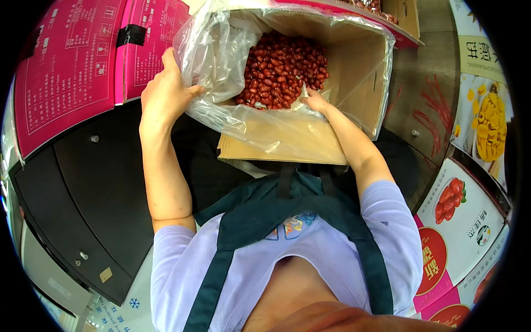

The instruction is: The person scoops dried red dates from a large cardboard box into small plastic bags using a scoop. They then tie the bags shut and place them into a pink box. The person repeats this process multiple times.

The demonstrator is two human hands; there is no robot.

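A cardboard carton (pixel 356 70) lies tilted before me, lined with a clear plastic bag (pixel 224 54). Dried red dates (pixel 274 66) are heaped inside it. My left hand (pixel 168 93) grips the liner at the carton's left side, thumb over the plastic and fingers outside. Within the carton, my right hand (pixel 316 101) reaches to the near edge of the dates. Its fingertips meet a whitish, crumpled bit of plastic there, and I cannot tell whether they pinch it. A brown carton flap (pixel 286 145) hangs towards me under the plastic.
Pink printed cartons (pixel 70 62) stand at left above a black cabinet (pixel 99 166). Another open carton (pixel 400 18) with dates is at the far right. Red strips (pixel 433 112) lie on the grey wooden surface (pixel 406 74). White-and-pink date boxes (pixel 460 224) sit at right.
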